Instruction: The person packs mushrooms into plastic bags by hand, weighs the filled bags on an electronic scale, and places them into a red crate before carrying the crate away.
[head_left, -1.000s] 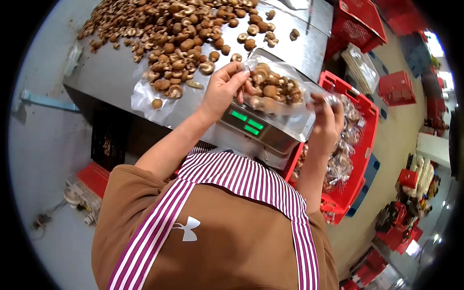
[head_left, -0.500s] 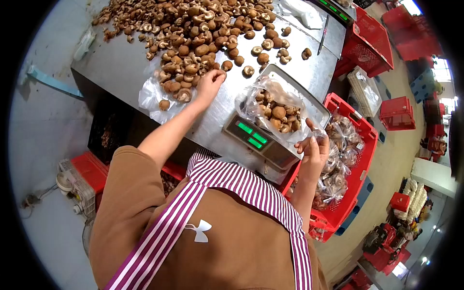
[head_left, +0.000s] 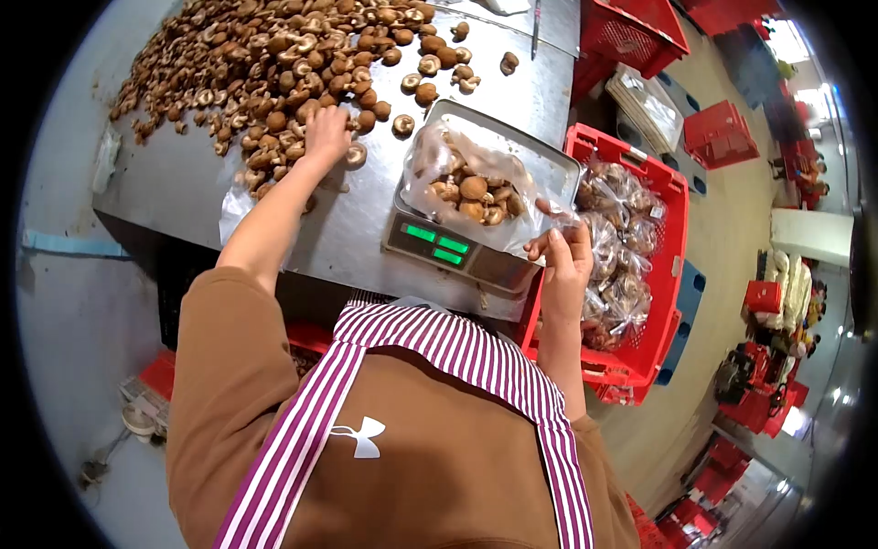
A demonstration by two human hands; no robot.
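A clear plastic bag [head_left: 423, 179] partly filled with brown shiitake mushrooms [head_left: 474, 188] lies open on the pan of a digital scale [head_left: 412, 247]. My right hand [head_left: 564, 252] is at the bag's right edge, its thumb and fingers closed on the thin plastic. My left hand [head_left: 327, 135] reaches into the near side of a large heap of shiitake mushrooms [head_left: 274, 82]. Its fingers are curled down among the caps, and what they hold is hidden. One loose mushroom [head_left: 355, 154] lies just right of that hand.
The metal table [head_left: 352, 233] carries the heap, with several stray mushrooms behind the scale. A red crate [head_left: 675, 247] of filled mushroom bags [head_left: 626, 297] stands right of the scale. Another plastic bag [head_left: 236, 210] lies under my left forearm. More red crates [head_left: 631, 35] stand beyond.
My left hand has moved farther into the heap, away from the table's near edge. The right hand stays at the bag. The whole view has shifted.
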